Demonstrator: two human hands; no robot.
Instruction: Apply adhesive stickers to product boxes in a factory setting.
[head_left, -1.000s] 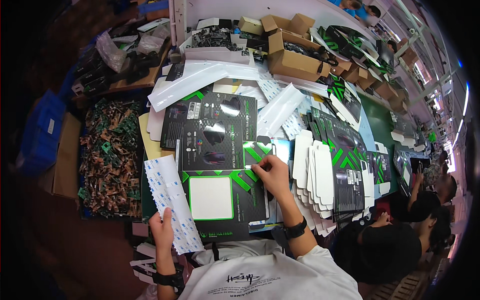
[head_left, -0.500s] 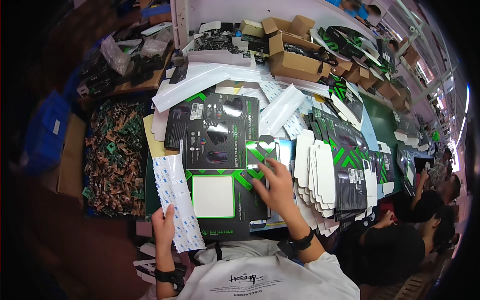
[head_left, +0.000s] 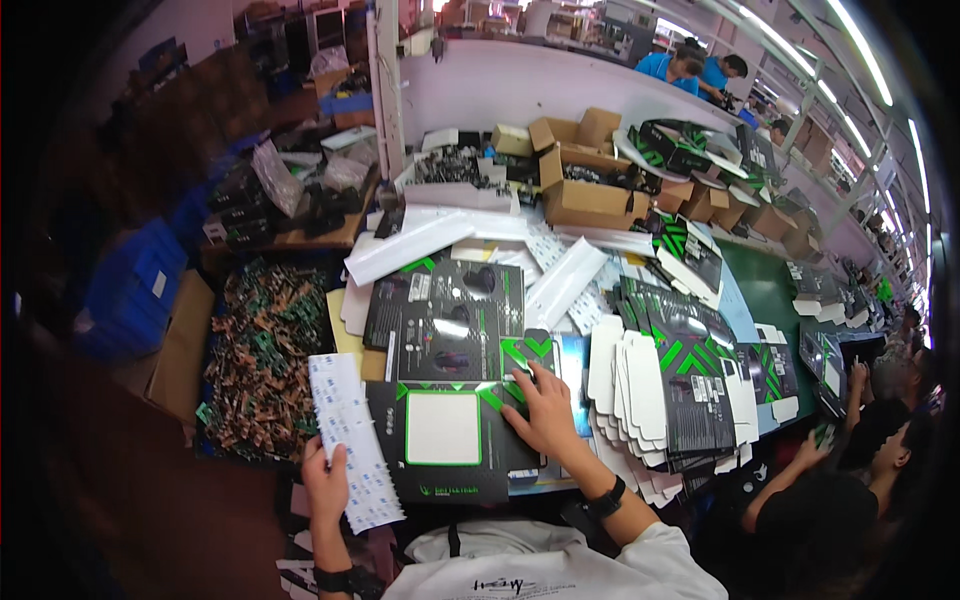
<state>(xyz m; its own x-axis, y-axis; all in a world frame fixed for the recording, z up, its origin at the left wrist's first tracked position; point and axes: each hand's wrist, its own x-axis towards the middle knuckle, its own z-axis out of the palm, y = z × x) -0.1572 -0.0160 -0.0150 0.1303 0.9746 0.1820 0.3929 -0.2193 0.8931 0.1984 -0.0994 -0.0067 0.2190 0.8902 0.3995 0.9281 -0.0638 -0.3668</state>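
Note:
A flat, unfolded black-and-green printed carton (head_left: 400,345) lies in front of me, with a white green-edged panel (head_left: 443,428) on its near part. My left hand (head_left: 325,483) pinches the left edge of a white strip (head_left: 350,430) covered in blue print, which has a jagged edge. The strip lies across the carton's left side. My right hand (head_left: 547,415) is spread over the carton's right side, fingertips on or just above its green-patterned flap. It holds nothing.
Right of my right hand stands a stack of flat cartons (head_left: 690,385). White glossy strips (head_left: 565,285) lie beyond. A brown box (head_left: 590,195) of dark parts stands farther back. At left, a bin holds many small brown-green pieces (head_left: 265,360). Co-workers (head_left: 840,470) sit at right.
The view has tilted up, so the bench sits lower in the picture. My right fingers have come down closer to the carton. My left hand still holds the strip.

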